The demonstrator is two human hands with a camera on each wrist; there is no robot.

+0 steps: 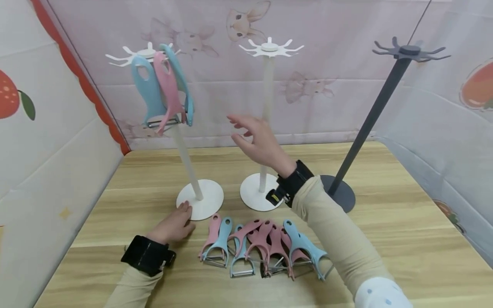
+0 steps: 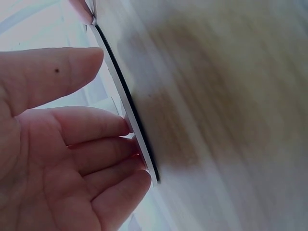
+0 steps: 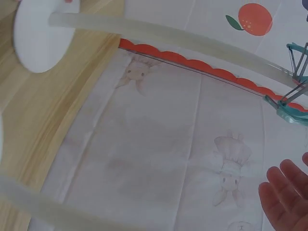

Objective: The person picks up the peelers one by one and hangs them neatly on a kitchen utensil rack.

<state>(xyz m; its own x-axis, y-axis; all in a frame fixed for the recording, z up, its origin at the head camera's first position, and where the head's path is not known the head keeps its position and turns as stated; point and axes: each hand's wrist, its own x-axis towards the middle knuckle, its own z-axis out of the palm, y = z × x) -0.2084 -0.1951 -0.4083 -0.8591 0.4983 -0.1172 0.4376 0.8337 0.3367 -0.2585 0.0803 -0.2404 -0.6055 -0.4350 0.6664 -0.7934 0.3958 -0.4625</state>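
Note:
On the left white stand (image 1: 186,158) hang a blue peeler (image 1: 148,92), a pink peeler (image 1: 169,92) and another blue peeler (image 1: 181,81). My left hand (image 1: 175,224) rests at the edge of that stand's round base (image 1: 209,201); in the left wrist view its fingertips touch the base rim (image 2: 130,108). My right hand (image 1: 258,141) is raised in the air with loosely bent fingers and holds nothing, in front of the middle white stand (image 1: 268,94) and right of the hanging peelers. Several pink and blue peelers (image 1: 265,239) lie in an overlapping row on the table.
A dark grey stand (image 1: 369,119) with a hooked top stands at the right, its base (image 1: 343,194) partly behind my right forearm. The middle stand's hooks (image 1: 269,49) carry nothing. A printed cloth (image 1: 215,102) hangs behind the wooden table (image 1: 404,205).

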